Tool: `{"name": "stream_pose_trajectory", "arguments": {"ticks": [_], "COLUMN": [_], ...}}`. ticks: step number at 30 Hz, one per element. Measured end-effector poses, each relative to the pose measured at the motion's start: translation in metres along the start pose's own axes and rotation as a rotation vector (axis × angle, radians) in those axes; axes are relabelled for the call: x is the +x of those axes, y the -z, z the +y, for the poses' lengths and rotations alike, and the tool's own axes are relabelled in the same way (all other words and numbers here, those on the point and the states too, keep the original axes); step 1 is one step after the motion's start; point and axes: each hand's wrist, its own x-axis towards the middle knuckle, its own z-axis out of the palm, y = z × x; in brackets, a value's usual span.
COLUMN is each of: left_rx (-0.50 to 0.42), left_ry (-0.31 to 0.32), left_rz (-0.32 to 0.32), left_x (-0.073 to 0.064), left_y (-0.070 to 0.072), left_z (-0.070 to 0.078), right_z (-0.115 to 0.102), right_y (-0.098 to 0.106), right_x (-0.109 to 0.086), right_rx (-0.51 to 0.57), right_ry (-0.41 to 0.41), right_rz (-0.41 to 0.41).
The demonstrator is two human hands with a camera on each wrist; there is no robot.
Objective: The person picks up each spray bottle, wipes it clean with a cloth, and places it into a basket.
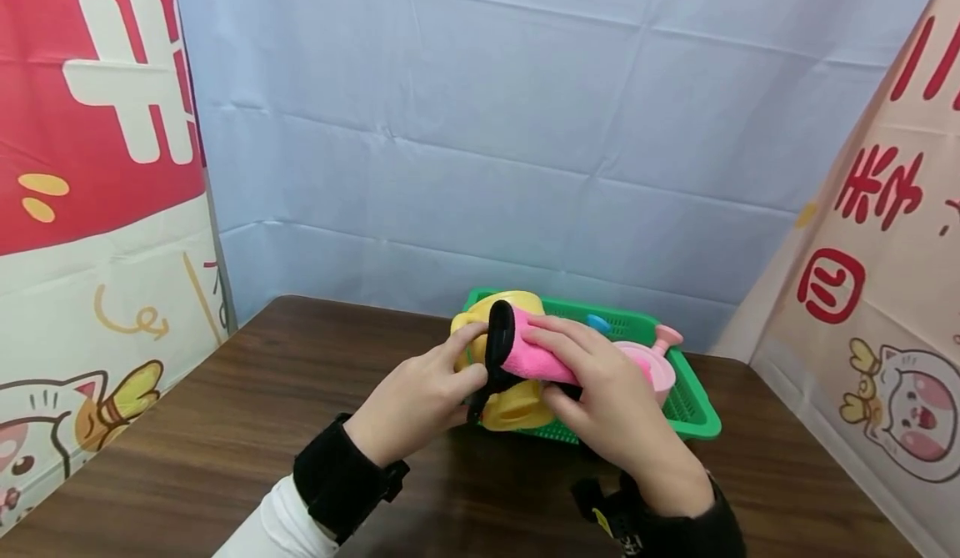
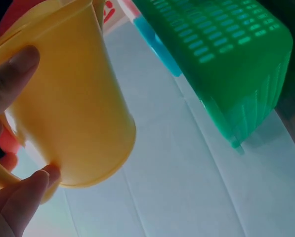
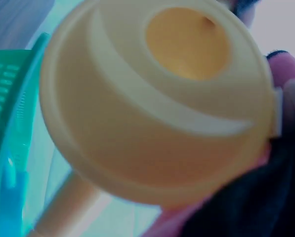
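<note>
My left hand (image 1: 416,391) grips a yellow watering can (image 1: 525,412) by its handle side, lifted in front of the green basket. In the left wrist view the can's smooth body (image 2: 83,108) faces the camera, a thumb on its side and fingers near the handle. The right wrist view shows its half-covered top (image 3: 132,158) with a round hole and the spout (image 3: 65,205) pointing down left. My right hand (image 1: 603,395) holds a pink cloth (image 1: 536,358) with black edging over the can. Part of the can is hidden behind cloth and hands.
Just behind the hands, a green plastic basket (image 1: 703,412) stands on the brown wooden table (image 1: 262,391). It holds a pink watering can (image 1: 662,368) and a blue item (image 1: 598,323). A pale blue cloth backdrop (image 1: 487,124) hangs behind, with printed banners on both sides.
</note>
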Motion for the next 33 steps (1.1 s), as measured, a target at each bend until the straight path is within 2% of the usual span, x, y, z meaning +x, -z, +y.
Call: {"name": "stream_pose_trajectory", "arguments": {"ticks": [3, 7, 12, 16, 23, 26, 33], "left_rx": [-0.003, 0.008, 0.038, 0.009, -0.044, -0.044, -0.019], "left_ry": [-0.042, -0.107, -0.134, -0.122, -0.073, -0.063, -0.032], "left_rz": [-0.01, 0.005, 0.028, 0.016, -0.037, -0.062, -0.076], "left_x": [0.001, 0.002, 0.003, 0.003, 0.005, 0.006, 0.006], "left_y": [-0.001, -0.006, -0.007, -0.005, -0.001, 0.001, 0.001], "left_z": [0.003, 0.009, 0.014, 0.017, 0.019, 0.019, 0.017], "right_z": [0.001, 0.005, 0.012, 0.014, 0.007, 0.003, -0.002], "right_y": [-0.006, -0.01, -0.015, -0.016, -0.01, -0.008, -0.006], "right_x": [0.001, 0.002, 0.003, 0.002, 0.001, 0.002, 0.002], "right_rx": [-0.039, -0.078, -0.075, -0.08, -0.1, -0.106, -0.09], "right_ry": [0.0, -0.035, -0.065, -0.051, -0.007, -0.011, -0.002], "right_rz": [0.051, 0.081, 0.133, 0.15, 0.086, 0.061, 0.032]}}
